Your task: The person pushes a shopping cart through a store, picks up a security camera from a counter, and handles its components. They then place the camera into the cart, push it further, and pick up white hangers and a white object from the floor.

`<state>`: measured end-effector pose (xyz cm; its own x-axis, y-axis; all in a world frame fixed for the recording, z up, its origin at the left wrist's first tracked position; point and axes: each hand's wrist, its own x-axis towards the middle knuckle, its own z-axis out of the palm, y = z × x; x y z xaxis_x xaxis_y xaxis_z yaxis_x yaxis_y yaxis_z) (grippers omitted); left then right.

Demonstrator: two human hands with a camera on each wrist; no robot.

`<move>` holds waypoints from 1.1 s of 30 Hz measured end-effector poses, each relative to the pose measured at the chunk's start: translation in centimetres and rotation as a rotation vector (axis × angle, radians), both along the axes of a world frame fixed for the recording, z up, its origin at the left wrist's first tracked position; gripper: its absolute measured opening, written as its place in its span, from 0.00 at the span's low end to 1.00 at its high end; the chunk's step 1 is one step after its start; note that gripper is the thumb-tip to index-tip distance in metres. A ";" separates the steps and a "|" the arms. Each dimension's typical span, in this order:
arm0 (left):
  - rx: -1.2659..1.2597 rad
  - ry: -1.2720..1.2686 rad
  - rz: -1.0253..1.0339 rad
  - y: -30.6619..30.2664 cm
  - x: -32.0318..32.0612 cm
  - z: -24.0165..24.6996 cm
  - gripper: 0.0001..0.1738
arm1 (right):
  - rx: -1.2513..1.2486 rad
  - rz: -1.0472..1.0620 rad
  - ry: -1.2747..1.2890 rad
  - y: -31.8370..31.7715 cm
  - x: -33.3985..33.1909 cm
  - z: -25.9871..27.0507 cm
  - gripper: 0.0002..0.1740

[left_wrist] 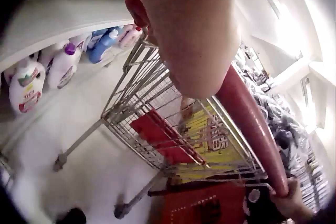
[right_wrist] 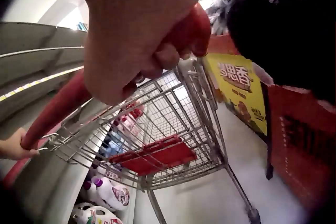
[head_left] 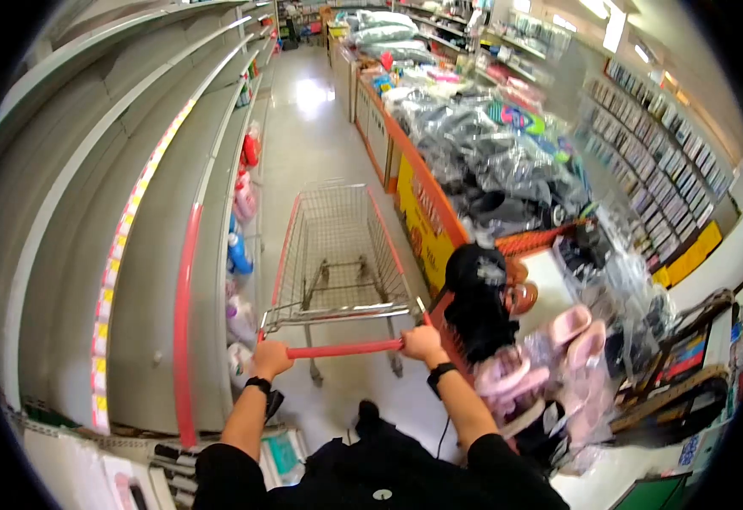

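Observation:
A wire shopping cart (head_left: 337,246) stands in front of me in the aisle, its basket showing only bare mesh. My left hand (head_left: 271,360) grips the left end of its red handlebar (head_left: 346,348). At the right end, my right hand (head_left: 423,342) curls round the same bar. The left wrist view shows that hand (left_wrist: 184,35) large from behind, over the handlebar (left_wrist: 252,124). In the right wrist view the fingers of the right hand (right_wrist: 142,40) wrap the bar, and a red panel (right_wrist: 155,155) shows on the cart's near side.
Long, mostly bare shelves (head_left: 155,280) run along the left, with detergent bottles (head_left: 239,253) on the bottom level. On the right, a display counter holds bagged shoes (head_left: 490,161), pink slippers (head_left: 507,374) and black caps (head_left: 478,272). The aisle floor (head_left: 291,127) stretches ahead between them.

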<state>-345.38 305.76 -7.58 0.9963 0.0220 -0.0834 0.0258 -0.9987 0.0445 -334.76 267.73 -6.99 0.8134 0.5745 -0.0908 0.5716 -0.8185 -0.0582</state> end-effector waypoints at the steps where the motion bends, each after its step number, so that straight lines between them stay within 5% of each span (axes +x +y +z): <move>1: 0.011 -0.024 -0.004 1.0 2.2 -0.1 0.14 | 0.015 0.007 -0.013 0.8 2.2 -0.3 0.14; 33: 0.082 -0.002 -0.040 24.3 58.6 -1.1 0.15 | 0.037 0.005 -0.071 23.8 58.1 -1.0 0.15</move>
